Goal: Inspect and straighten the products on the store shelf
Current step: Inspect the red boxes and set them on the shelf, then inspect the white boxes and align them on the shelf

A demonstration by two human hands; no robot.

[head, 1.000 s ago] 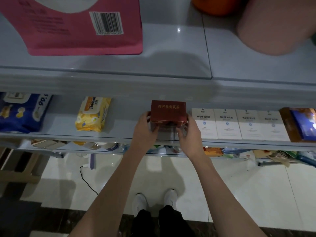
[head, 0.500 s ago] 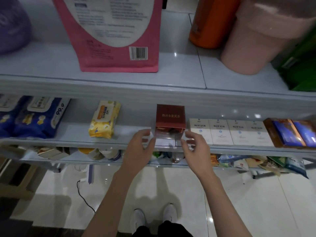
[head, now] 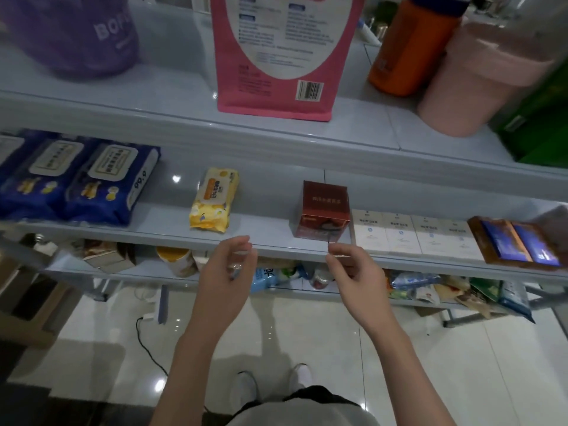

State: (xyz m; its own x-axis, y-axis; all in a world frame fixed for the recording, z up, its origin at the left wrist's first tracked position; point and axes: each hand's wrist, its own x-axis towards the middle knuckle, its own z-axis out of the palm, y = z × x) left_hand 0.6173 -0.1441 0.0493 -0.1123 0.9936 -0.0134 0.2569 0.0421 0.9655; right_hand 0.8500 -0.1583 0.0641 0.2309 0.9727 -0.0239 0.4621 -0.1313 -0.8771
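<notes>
- Mid shelf (head: 172,216) is the biggest thing on my feed. It runs full width, w/ the upper shelf (head: 153,99) above it.
- Pink bag (head: 270,109) stands upright at ctr of the upper shelf, barcode facing me.
- Purple bag (head: 70,35) sits on the upper shelf far left, cut off by the frame edge.
- Pink tub (head: 473,87) is on the upper shelf at right, w/ an orange container (head: 405,56) just beside it. I can't tell if they touch.
- Blue wipe packs (head: 104,186) lie flat side by side at the left of the mid shelf.
- Row of white boxes (head: 412,235) lies flat on the mid shelf, edge to edge.
- Brown box (head: 516,241) w/ blue panels lies at the row's right end, a bit skewed.
- Left hand (head: 227,269) hangs in front of the shelf lip, fingers loosely curled – nothing in it.
- Right hand (head: 356,272) is also loosely curled and empty, fingertips just short of the red box's front.
- Red box (head: 324,210) stands upright near ctr of the mid shelf, just beside the white row's left end – neither hand grips it.
- Yellow wipe pack (head: 213,201) lies flat by itself btwn the blue packs and the red box, apart from both.
</notes>
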